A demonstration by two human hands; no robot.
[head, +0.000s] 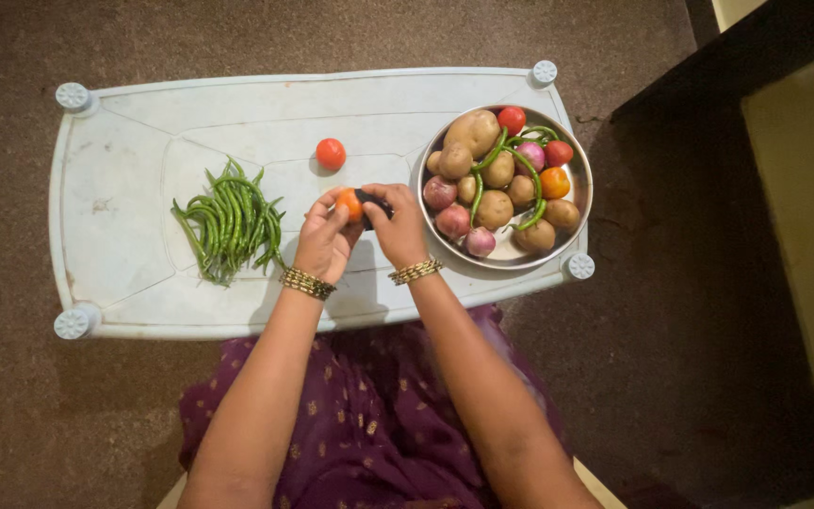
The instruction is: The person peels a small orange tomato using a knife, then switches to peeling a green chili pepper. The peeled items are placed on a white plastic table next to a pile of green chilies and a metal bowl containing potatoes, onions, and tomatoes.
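While our left hand (324, 238) grips the small tomato (348, 204) and our right hand (396, 222) holds a dark knife (370, 201), we judge the tomato light, soft, slippery; best held by its sides.

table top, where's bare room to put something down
Bare: the table's end beyond the green chillies, and the far strip behind the lone tomato. Crowded: the steel bowl fills the other end, with the left hand and right hand beside it.

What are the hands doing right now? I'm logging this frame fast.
Left hand: closed on an orange tomato.
Right hand: closed on a dark tool, touching the tomato.
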